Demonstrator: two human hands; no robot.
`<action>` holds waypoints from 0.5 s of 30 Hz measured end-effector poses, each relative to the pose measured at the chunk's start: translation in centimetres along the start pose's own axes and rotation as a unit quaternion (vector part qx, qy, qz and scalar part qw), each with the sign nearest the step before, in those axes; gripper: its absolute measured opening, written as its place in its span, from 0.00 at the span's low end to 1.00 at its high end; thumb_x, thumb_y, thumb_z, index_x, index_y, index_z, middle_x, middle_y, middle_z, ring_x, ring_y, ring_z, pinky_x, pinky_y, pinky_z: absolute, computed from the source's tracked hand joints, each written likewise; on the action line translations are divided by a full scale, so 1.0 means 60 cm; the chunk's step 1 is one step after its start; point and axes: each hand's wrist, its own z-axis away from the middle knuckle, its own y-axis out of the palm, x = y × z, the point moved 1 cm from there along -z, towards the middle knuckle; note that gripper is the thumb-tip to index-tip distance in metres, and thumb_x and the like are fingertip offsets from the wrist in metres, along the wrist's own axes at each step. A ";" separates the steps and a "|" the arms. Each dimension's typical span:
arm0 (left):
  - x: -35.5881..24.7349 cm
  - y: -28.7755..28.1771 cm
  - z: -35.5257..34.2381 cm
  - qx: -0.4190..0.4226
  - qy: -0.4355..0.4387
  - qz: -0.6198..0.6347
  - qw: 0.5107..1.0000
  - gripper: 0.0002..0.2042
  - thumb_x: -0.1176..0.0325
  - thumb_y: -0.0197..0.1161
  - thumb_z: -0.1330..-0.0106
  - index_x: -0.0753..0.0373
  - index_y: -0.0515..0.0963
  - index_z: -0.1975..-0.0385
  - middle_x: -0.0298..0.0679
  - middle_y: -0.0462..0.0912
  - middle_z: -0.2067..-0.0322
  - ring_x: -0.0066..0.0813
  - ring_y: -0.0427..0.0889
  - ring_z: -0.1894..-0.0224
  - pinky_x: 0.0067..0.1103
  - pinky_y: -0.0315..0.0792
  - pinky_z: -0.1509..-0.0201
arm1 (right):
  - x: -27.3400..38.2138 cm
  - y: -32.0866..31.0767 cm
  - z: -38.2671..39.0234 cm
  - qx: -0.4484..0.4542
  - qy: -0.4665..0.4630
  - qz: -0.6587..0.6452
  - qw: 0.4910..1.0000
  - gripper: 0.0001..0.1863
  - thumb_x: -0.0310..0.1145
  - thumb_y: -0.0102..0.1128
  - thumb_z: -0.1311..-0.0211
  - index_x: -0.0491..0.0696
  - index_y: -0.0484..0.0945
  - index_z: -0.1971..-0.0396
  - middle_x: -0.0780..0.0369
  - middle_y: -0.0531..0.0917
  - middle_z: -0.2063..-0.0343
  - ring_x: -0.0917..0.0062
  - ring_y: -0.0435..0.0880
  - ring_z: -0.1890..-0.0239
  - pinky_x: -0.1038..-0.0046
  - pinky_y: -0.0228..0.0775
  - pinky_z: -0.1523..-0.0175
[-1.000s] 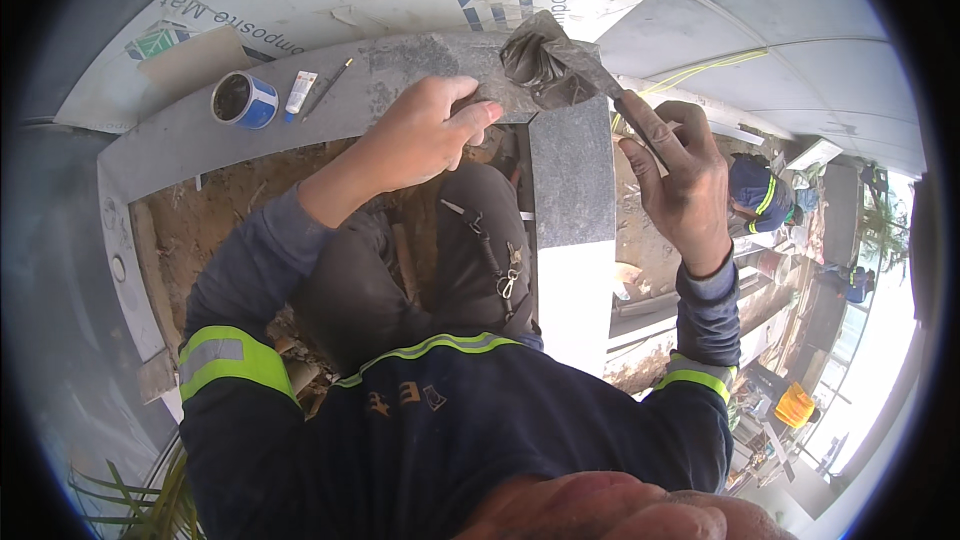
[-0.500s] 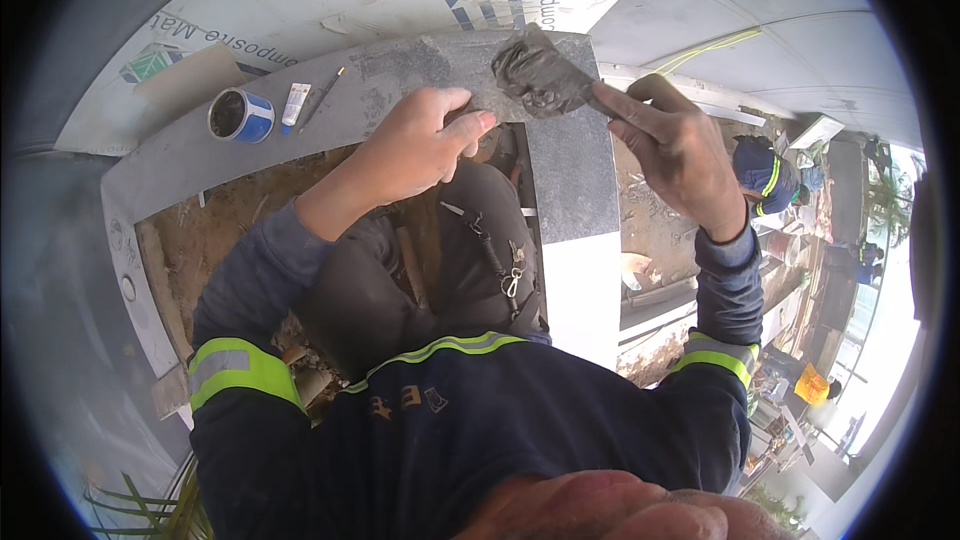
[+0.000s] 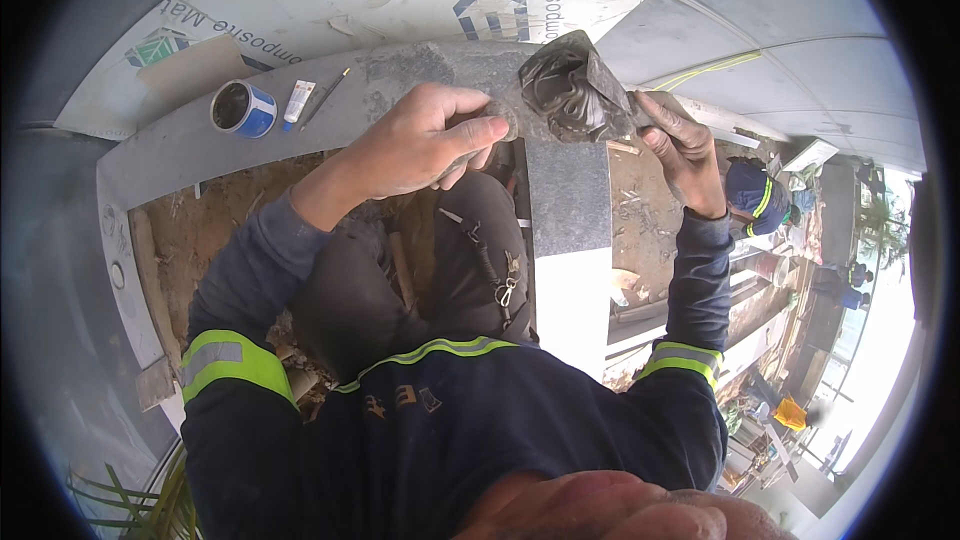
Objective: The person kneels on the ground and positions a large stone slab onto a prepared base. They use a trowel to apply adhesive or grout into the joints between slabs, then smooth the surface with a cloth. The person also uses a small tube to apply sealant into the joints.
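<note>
My right hand (image 3: pixel 688 155) is closed around the handle of a putty knife, whose blade carries a thick lump of dark grey paste (image 3: pixel 572 90). That loaded blade is over the far right corner of the grey stone ledge (image 3: pixel 570 190). My left hand (image 3: pixel 425 140) is closed, thumb and fingers pinching a small flat grey piece (image 3: pixel 507 120) just left of the paste. Most of that piece is hidden, so I cannot tell its kind.
An open blue and white can (image 3: pixel 262 112), a white tube (image 3: pixel 297 103) and a thin pencil-like stick (image 3: pixel 328 97) lie on the ledge at left. Bare soil (image 3: pixel 215 230) lies inside its frame. A co-worker (image 3: pixel 752 202) in dark clothing bends at the right.
The putty knife with its paste has shifted a little right and turned, showing a smoother, fuller lump. My left hand has moved slightly right. The view has shifted a little.
</note>
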 end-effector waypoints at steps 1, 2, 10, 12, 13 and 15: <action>0.002 0.001 0.001 0.010 -0.002 0.016 1.000 0.18 0.59 0.57 0.21 0.66 0.75 0.71 0.34 0.78 0.76 0.16 0.73 0.82 0.17 0.66 0.77 | -0.006 0.004 0.002 0.014 -0.003 0.010 1.000 0.24 0.33 0.66 0.32 0.50 0.79 0.36 0.61 0.84 0.46 0.77 0.80 0.46 0.76 0.73 0.41; 0.005 0.002 0.002 0.012 -0.002 0.026 1.000 0.18 0.59 0.57 0.21 0.66 0.75 0.71 0.34 0.78 0.76 0.16 0.73 0.81 0.17 0.66 0.77 | -0.012 0.003 0.004 0.015 -0.012 0.014 1.000 0.24 0.33 0.65 0.31 0.50 0.79 0.36 0.61 0.84 0.47 0.77 0.81 0.46 0.76 0.73 0.40; 0.020 -0.006 -0.016 -0.066 0.024 0.095 0.993 0.14 0.61 0.55 0.20 0.66 0.75 0.64 0.36 0.78 0.71 0.17 0.75 0.78 0.18 0.70 0.75 | -0.031 -0.008 0.051 -0.098 0.031 0.054 0.993 0.21 0.36 0.54 0.22 0.44 0.76 0.35 0.58 0.86 0.56 0.78 0.84 0.61 0.77 0.79 0.55; 0.025 0.003 -0.027 -0.141 0.035 0.071 0.987 0.13 0.61 0.54 0.19 0.66 0.74 0.61 0.36 0.78 0.69 0.18 0.76 0.76 0.18 0.71 0.75 | -0.003 0.034 0.067 -0.214 0.087 -0.130 0.964 0.24 0.41 0.46 0.17 0.41 0.73 0.34 0.58 0.86 0.61 0.79 0.83 0.72 0.78 0.78 0.66; 0.028 0.012 -0.031 -0.162 0.024 0.076 0.984 0.11 0.63 0.51 0.19 0.66 0.73 0.56 0.36 0.78 0.66 0.19 0.77 0.75 0.18 0.72 0.74 | 0.012 0.077 0.066 -0.210 0.070 -0.252 0.942 0.25 0.44 0.42 0.16 0.40 0.72 0.34 0.57 0.85 0.64 0.79 0.79 0.77 0.78 0.74 0.72; 0.031 0.032 -0.039 -0.203 0.059 0.074 0.975 0.09 0.65 0.49 0.19 0.65 0.71 0.53 0.36 0.77 0.65 0.20 0.77 0.75 0.19 0.72 0.75 | 0.042 0.180 0.063 -0.223 0.075 -0.403 0.884 0.26 0.46 0.39 0.16 0.39 0.70 0.37 0.57 0.83 0.68 0.79 0.76 0.82 0.78 0.70 0.79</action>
